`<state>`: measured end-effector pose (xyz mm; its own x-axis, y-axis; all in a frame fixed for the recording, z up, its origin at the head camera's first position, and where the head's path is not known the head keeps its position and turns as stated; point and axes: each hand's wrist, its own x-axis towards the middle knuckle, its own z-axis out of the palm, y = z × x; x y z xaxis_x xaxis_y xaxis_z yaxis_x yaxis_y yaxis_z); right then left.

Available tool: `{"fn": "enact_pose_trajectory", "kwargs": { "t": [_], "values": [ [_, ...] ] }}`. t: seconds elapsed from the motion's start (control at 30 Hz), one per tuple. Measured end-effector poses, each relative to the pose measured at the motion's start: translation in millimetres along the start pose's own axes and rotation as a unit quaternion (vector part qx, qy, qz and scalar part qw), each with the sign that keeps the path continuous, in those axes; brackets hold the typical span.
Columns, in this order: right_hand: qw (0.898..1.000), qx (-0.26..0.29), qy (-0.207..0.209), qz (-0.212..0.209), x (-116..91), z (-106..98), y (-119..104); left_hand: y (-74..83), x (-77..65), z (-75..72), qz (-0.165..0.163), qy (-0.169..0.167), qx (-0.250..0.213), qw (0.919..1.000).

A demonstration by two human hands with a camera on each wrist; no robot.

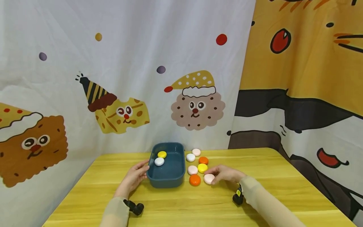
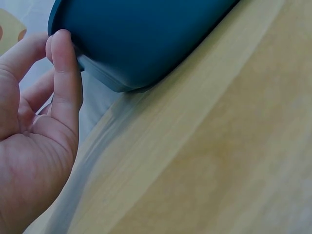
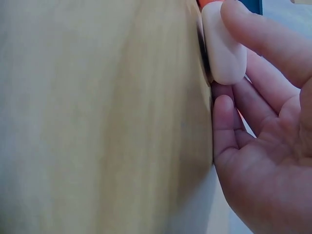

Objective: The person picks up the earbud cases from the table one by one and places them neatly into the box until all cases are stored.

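Observation:
A dark blue rectangular plastic box (image 1: 166,183) stands on the table, one yellow disc (image 1: 162,154) and one white disc (image 1: 159,161) lying inside it. My left hand (image 1: 135,176) holds the box by its left edge, thumb and fingers at the rim in the left wrist view. To the right of the box, my right hand (image 1: 225,174) pinches a pale pink, smooth rounded disc (image 3: 224,46) between thumb and fingers, low over the tabletop. Close beside that disc lie an orange disc (image 1: 194,180), a yellow disc (image 1: 202,168) and another pink disc (image 1: 192,170).
Farther back sit a second orange disc (image 1: 203,160), a white disc (image 1: 190,157) and a pale pink disc (image 1: 196,152). The wood-grain table (image 1: 181,208) ends at a cartoon-printed curtain (image 1: 127,63). Each wrist carries a small black camera.

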<state>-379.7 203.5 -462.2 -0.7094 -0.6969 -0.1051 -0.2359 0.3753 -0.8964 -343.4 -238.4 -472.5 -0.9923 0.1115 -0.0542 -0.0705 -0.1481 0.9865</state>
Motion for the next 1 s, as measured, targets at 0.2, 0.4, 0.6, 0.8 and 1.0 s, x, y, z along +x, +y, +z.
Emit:
{"fn": "enact_pose_trajectory", "kwargs": {
  "t": [0.2,0.4,0.6,0.8,1.0],
  "values": [
    [1.0,-0.009,-0.003,-0.009,-1.8,-0.7,-6.2,-0.3,-0.8,-0.3,0.005,0.001,-0.004,1.0],
    [1.0,0.022,-0.004,0.0,0.3,-2.3,-11.5,-1.6,-0.4,-0.1,0.002,0.003,-0.003,1.0],
    [1.0,0.021,-0.002,-0.005,3.2,-6.9,-18.5,-2.3,0.4,1.3,0.01,0.003,-0.006,0.9999],
    [1.0,-0.003,-0.008,-0.011,9.3,-12.8,-25.9,-2.7,-0.9,0.5,0.009,0.003,-0.01,0.9999],
    [1.0,0.016,-0.008,-0.012,21.8,-17.7,-37.1,-3.0,-2.1,0.2,0.013,-0.008,-0.019,0.9997]
  ]
}}
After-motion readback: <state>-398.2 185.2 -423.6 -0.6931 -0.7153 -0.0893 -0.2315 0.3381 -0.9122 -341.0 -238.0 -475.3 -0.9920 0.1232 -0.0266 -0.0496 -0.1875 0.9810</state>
